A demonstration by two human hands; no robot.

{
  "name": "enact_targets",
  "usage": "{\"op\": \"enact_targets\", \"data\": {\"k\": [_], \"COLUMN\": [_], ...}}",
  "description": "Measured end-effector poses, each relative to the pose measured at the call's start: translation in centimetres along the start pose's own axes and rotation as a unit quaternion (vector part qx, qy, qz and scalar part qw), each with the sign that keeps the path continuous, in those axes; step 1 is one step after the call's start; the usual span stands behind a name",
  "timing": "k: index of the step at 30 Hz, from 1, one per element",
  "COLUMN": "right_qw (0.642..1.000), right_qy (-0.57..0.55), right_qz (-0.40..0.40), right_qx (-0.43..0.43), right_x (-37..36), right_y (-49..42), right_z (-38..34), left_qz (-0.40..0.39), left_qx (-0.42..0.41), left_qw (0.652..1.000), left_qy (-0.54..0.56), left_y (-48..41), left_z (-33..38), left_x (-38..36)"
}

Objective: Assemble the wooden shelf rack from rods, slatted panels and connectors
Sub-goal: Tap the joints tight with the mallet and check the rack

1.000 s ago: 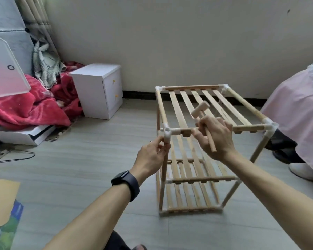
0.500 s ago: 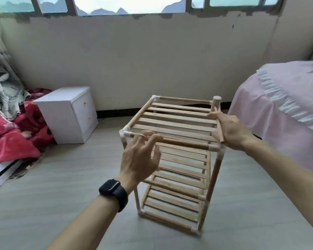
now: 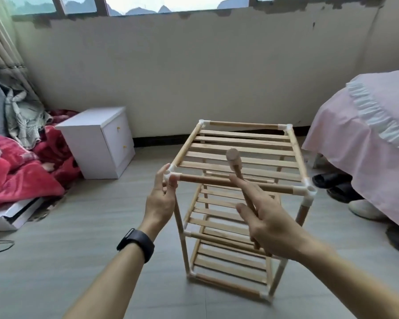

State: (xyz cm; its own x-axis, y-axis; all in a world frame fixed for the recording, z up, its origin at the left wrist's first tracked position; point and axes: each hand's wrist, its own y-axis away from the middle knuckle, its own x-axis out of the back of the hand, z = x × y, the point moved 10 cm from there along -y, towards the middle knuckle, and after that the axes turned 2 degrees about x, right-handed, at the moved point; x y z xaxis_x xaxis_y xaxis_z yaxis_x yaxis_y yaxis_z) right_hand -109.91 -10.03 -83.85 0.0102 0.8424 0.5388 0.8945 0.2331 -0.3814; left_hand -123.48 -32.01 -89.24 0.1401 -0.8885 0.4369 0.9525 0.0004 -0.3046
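Pale wood rack w/ white connectors; white cabinet; red blanket; pink bedspread; black watch.

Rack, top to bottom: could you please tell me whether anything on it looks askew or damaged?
Nothing stands out: the rack stands upright, its slats lie parallel and the four top connectors look seated. The lower tiers are blurred.
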Motion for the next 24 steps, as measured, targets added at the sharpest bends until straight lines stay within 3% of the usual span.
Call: {"op": "enact_targets", "data": {"k": [4,7,10,13,19,22,24], "right_qw": [0.988,0.972,0.97,0.968,0.935,0.933,0.957], "right_qy": [0.125,0.204,0.205,0.22,0.26,0.283,0.252], "right_qz": [0.091,0.111,0.112,0.12,0.24,0.221,0.142], "right_qx": [0.014,0.048,0.069,0.033,-0.022,-0.019,-0.022], "right_x": [1.7,2.7,3.2,4.6,8.2,7.3,5.6], "right_y": [-0.8,-1.6,-2.9,-3.8,-1.8,-1.7,-2.3], "right_z": [1.9,3.1,3.6,5.4,4.7,1.8,0.6], "left_qz": [0.015,0.021,0.008,-0.01,-0.057,-0.093,-0.096], "left_qx": [-0.014,-0.026,-0.031,-0.042,-0.063,-0.068,-0.068], "left_qw": [1.0,0.999,0.999,0.999,0.996,0.993,0.993], "left_qy": [0.014,0.012,0.016,0.013,0.001,-0.018,-0.015], "left_y": [1.6,2.2,2.4,2.8,4.6,4.8,4.7], "left_z": [0.4,0.7,1.1,2.1,4.3,4.5,4.4], "left_x": [0.4,0.5,0.0,-1.1,-4.7,-5.8,-5.8]}}
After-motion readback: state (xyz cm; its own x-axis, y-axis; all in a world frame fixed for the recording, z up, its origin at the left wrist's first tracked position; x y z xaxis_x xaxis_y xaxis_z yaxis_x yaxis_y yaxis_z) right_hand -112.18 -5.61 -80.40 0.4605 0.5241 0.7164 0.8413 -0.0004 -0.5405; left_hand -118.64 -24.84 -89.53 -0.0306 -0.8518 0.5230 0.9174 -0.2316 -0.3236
